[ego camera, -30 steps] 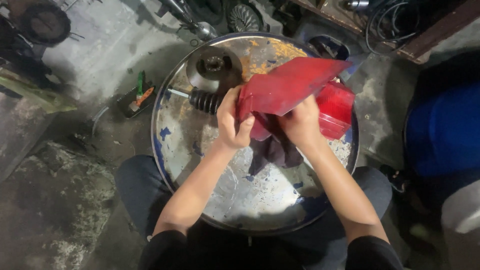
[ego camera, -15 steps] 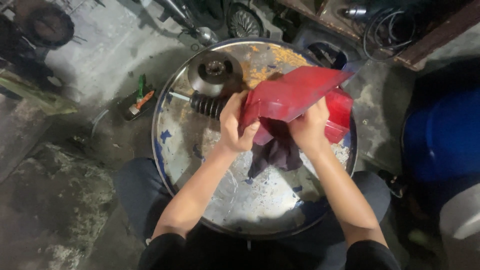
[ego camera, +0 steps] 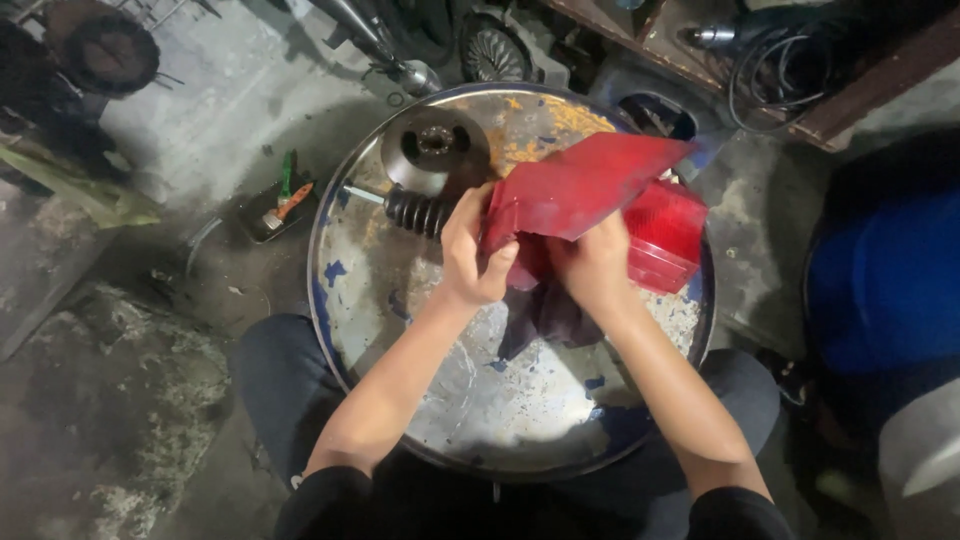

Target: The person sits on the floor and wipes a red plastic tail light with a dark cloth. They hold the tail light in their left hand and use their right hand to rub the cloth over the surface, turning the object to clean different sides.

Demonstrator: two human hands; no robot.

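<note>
Seated over a worn, paint-flecked metal drum lid (ego camera: pixel 480 400), a person gripped a red plastic panel (ego camera: pixel 585 185) with the left hand (ego camera: pixel 475 255) clenched on its near edge, while the right hand (ego camera: pixel 592 265) pressed a dark rag (ego camera: pixel 545 315) beneath it. A black coil spring (ego camera: pixel 415 211) and brake disc (ego camera: pixel 435 148) lay just behind; a blue barrel (ego camera: pixel 885 280) stood at right.

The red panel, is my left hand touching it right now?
Touching. The head view shows the left hand with its fingers curled around the near edge of the red panel, no gap between them.
</note>
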